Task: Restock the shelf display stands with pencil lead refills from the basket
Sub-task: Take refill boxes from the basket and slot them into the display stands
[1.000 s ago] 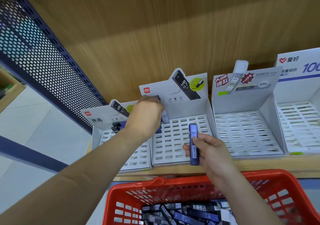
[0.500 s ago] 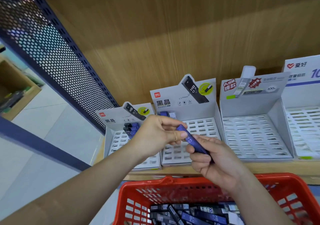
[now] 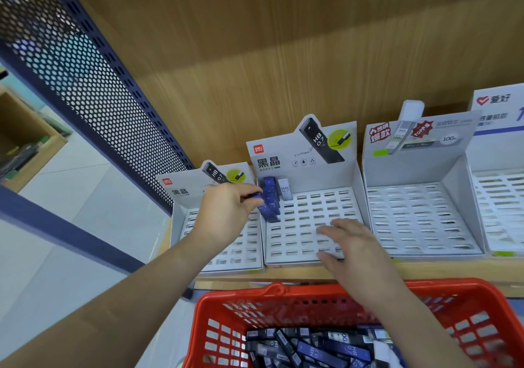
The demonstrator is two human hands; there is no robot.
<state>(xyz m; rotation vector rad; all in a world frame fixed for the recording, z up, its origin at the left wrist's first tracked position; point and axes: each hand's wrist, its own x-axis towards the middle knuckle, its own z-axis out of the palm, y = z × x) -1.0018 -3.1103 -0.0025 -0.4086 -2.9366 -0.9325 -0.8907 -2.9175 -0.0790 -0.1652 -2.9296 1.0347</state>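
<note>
My left hand (image 3: 226, 211) pinches a blue lead refill (image 3: 255, 196) by its end, just left of a row of blue refills (image 3: 269, 200) standing at the back left of the middle white slotted stand (image 3: 297, 243). A white refill (image 3: 285, 189) stands beside that row. My right hand (image 3: 348, 243) hovers with fingers spread and holding nothing over the front right of the same stand. The red basket (image 3: 224, 311) below holds several blue and black refills (image 3: 317, 348).
A smaller white stand (image 3: 238, 251) sits to the left, partly behind my left arm. Two more slotted stands (image 3: 419, 220) stand to the right on the wooden shelf (image 3: 297, 275). A blue perforated metal panel (image 3: 93, 92) borders the shelf on the left.
My left hand took the blue refill from my right hand and carried it up toward the back left of the middle stand. My right hand let go and opened.
</note>
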